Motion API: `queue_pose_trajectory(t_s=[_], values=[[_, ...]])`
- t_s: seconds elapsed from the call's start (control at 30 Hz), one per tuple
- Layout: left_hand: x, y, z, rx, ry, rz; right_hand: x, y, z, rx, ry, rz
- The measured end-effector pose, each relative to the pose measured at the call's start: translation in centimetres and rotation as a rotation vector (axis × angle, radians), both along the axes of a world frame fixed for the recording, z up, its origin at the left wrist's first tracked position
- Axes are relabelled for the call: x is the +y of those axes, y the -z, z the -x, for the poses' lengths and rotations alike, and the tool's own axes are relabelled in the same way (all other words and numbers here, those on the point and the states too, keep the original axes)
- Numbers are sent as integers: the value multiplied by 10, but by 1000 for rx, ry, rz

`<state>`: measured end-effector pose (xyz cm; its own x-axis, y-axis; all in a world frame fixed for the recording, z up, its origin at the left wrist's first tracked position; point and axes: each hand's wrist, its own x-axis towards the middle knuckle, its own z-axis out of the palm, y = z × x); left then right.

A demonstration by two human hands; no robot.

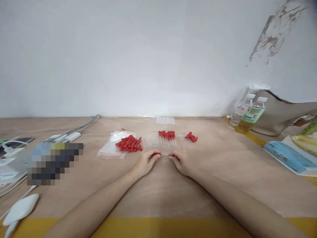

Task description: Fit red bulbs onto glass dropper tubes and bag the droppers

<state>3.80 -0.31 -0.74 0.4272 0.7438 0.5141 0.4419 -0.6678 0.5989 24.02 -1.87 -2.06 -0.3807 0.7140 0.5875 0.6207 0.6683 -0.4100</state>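
Note:
My left hand (148, 161) pinches a red rubber dropper bulb (156, 154) between thumb and fingers. Opposite it, my right hand (180, 160) is closed on a thin clear dropper tube (164, 154), whose visible stretch runs across to the bulb. Whether the tube sits inside the bulb's mouth is too small to tell. Beyond my left hand lies a pile of loose red bulbs (127, 143). Bare clear tubes (150, 140) lie side by side behind my hands. Beside them are several droppers (167, 135) with red bulbs on their far ends.
Clear zip bags (110, 145) lie under the bulb pile. More tubes (187, 142) and red bulbs (192, 137) lie to the right. Two bottles (252, 114), a grey bag (277, 115) and a blue packet (292, 158) stand or lie far right. Cables (83, 125) and chargers (11, 168) occupy the left.

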Motion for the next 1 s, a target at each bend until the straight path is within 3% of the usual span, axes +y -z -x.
queue_pose_trajectory(t_s=[0.33,0.57,1.0], values=[[-6,5,3,100,103,181,4,-7,-13,-177,-88,-109],[-8,2,2,159,35,21,-1,-10,-6,-242,2,-200],[-13,-2,1,262,139,-82,-4,-4,5,-254,8,-142]])
